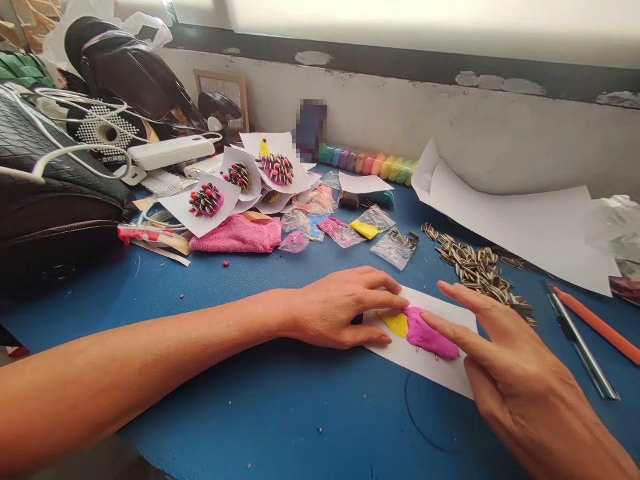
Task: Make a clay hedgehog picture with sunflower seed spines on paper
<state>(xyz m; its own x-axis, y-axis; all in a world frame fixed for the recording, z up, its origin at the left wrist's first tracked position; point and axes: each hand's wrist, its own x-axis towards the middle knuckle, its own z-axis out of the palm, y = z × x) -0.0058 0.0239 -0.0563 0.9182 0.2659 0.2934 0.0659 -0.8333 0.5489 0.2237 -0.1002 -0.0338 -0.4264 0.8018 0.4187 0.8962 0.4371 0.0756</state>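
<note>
A white paper card (470,320) lies on the blue table, bearing flattened pink modelling clay (434,339) joined to a smaller patch of yellow clay (395,323). My left hand (340,307) comes in from the left, fingers stretched over the card's left end, one fingertip at the seam between yellow and pink. From the right, my right hand (515,360) reaches in with its index fingertip on the pink clay; its fingers are spread and grasp nothing. Short pen marks show just below the clay.
Sunflower seeds (475,267) are heaped behind the card. A pen (580,347) and an orange stick (597,323) lie at right. Finished seed-covered clay hedgehogs (205,200), clay packets (367,229), a pink cloth (235,235) and a black bag (60,200) occupy the back and left.
</note>
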